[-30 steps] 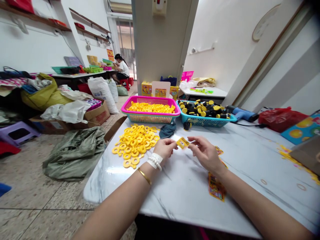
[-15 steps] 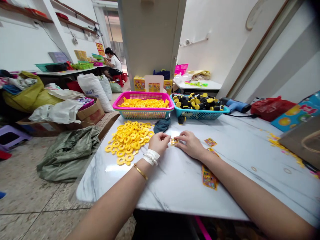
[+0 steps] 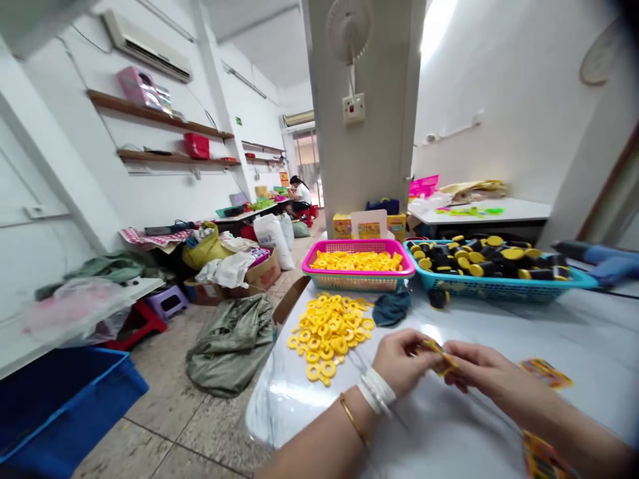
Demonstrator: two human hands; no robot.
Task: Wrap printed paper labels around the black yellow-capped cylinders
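Two hands, lower right of the head view, over a marble table (image 3: pixel 284 412). The left hand (image 3: pixel 402 362) and the right hand (image 3: pixel 482 369) are both closed, fingers curled, pinching a yellow slip (image 3: pixel 439 356) between them above the tabletop. A white beaded bracelet (image 3: pixel 377 390) and a gold bangle (image 3: pixel 353 420) circle the left wrist. Just left of the left hand lies a heap of yellow rings (image 3: pixel 327 339). Beyond it, at centre, a pink basket (image 3: pixel 357 283) holds more such rings. A dark cloth (image 3: pixel 392 308) lies between the heap and a blue basket (image 3: pixel 499 291) at right, which is filled with black-and-yellow cylinders (image 3: pixel 479 263). Printed strips (image 3: pixel 546 372) lie on the table right of the right hand. Upper left: a seated person (image 3: pixel 299 196) at a far bench (image 3: pixel 249 214). Lower left: a blue crate (image 3: pixel 60 412). Left of centre: a green sack (image 3: pixel 231 346) on the floor.
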